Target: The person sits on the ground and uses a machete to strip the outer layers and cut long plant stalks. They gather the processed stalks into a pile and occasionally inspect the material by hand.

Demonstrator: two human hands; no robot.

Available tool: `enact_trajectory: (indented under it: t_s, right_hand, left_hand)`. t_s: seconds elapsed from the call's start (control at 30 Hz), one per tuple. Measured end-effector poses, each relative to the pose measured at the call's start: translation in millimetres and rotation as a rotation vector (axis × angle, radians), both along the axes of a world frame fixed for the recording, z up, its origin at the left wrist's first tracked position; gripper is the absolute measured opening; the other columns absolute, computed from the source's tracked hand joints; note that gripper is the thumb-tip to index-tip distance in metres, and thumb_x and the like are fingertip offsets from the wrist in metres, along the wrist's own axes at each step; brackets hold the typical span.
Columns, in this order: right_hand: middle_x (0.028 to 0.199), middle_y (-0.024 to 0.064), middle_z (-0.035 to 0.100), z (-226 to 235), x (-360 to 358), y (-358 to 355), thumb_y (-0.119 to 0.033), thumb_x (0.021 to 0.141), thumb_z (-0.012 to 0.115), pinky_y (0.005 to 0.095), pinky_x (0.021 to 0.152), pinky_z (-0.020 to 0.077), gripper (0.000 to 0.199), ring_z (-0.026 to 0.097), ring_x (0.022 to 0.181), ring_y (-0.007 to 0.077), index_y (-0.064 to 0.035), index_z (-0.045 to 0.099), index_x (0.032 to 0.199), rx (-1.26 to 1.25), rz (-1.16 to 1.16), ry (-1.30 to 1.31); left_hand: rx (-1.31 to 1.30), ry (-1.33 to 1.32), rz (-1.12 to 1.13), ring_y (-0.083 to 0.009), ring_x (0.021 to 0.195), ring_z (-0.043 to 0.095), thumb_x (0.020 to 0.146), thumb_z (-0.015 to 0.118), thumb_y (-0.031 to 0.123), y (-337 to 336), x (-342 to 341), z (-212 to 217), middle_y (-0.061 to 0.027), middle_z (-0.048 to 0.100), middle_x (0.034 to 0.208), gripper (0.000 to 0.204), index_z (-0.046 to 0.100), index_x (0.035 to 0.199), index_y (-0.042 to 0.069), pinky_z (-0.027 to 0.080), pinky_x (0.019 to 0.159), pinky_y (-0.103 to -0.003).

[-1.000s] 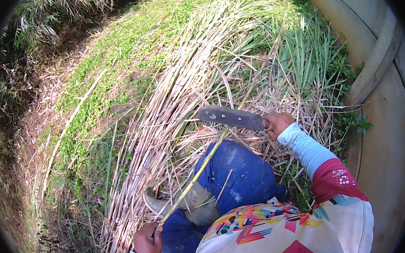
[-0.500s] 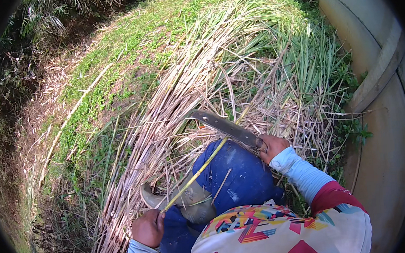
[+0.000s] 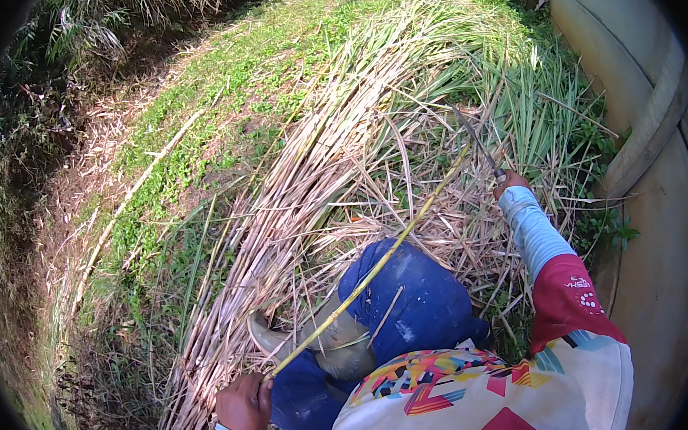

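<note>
Head view: L hand [image 3: 244,405] has its grip closed on the near end of a yellow stalk [image 3: 367,281], which runs diag. up & R over the blue trouser leg [image 3: 427,293] to near the knife [image 3: 477,143]. R hand [image 3: 510,183] has its grip wrapped round the handle, blade approx. edge-on to cam; pile of dry stalks [image 3: 280,220] lies L of the leg.

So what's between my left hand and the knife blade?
Head view: a yellow stalk runs from your left hand across the trousered knee toward the blade.
</note>
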State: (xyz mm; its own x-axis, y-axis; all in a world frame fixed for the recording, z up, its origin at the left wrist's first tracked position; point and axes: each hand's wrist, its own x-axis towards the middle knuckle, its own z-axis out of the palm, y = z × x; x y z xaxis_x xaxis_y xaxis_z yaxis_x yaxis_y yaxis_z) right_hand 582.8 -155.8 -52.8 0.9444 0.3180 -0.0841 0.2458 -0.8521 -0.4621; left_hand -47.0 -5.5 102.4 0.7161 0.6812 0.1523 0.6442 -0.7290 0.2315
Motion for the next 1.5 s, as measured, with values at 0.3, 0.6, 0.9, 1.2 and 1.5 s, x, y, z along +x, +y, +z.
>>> enact_trajectory:
  t_s: [0.3, 0.6, 0.9, 1.2, 1.5]
  right_hand:
    - [0.105, 0.0171, 0.07, 46.0, -203.1, -4.9, -0.018, 0.076, 0.071, 0.0454, 0.088, 0.0533, 0.046, 0.066, 0.099, 0.0384, -0.0118, 0.063, 0.121, 0.183, 0.855, -0.14]
    - [0.097, 0.0186, 0.069, 83.8, -113.3, 14.3, -0.017, 0.078, 0.07, 0.0481, 0.087, 0.0526, 0.044, 0.066, 0.094, 0.0404, -0.0101, 0.061, 0.12, -0.211, 0.428, -0.1]
    - [0.094, 0.0125, 0.067, 71.8, -215.4, 10.6, -0.021, 0.073, 0.073, 0.0452, 0.081, 0.0521, 0.045, 0.067, 0.093, 0.0338, -0.0108, 0.062, 0.115, -0.036, 0.982, -0.222]
    - [0.102, 0.0231, 0.068, 35.9, -122.1, 7.9, -0.016, 0.076, 0.072, 0.0469, 0.089, 0.0518, 0.044, 0.066, 0.098, 0.042, -0.0053, 0.059, 0.116, -0.017, 0.267, 0.01]
    - [0.1, 0.0213, 0.067, 18.4, -112.4, 21.4, -0.017, 0.077, 0.071, 0.0456, 0.089, 0.0516, 0.041, 0.065, 0.098, 0.0412, -0.0062, 0.057, 0.113, -0.129, 0.409, -0.041]
  left_hand:
    - [0.189, 0.068, 0.014, -0.0318, 0.064, 0.063, 0.08, 0.074, 0.015, 13.7, 5.1, -2.3, -0.0114, 0.065, 0.076, 0.014, 0.068, 0.089, 0.006, 0.048, 0.058, -0.043]
    - [0.434, 0.052, 0.025, -0.0294, 0.064, 0.059, 0.076, 0.074, 0.011, 10.5, -23.6, 13.6, -0.0093, 0.06, 0.073, 0.015, 0.067, 0.089, 0.006, 0.045, 0.058, -0.042]
    - [0.4, 0.033, 0.074, -0.0295, 0.06, 0.058, 0.077, 0.074, 0.013, 11.6, -3.5, 3.5, -0.0082, 0.057, 0.07, 0.015, 0.07, 0.091, 0.008, 0.045, 0.055, -0.042]
    - [0.313, 0.023, 0.086, -0.0325, 0.062, 0.056, 0.079, 0.073, 0.018, 10.6, -27.2, -8.0, -0.0112, 0.057, 0.072, 0.016, 0.064, 0.084, 0.005, 0.042, 0.057, -0.044]
    - [0.247, 0.039, 0.172, -0.0331, 0.063, 0.058, 0.083, 0.072, 0.025, -4.0, -72.5, -26.0, -0.0104, 0.061, 0.074, 0.019, 0.067, 0.086, 0.006, 0.044, 0.058, -0.044]
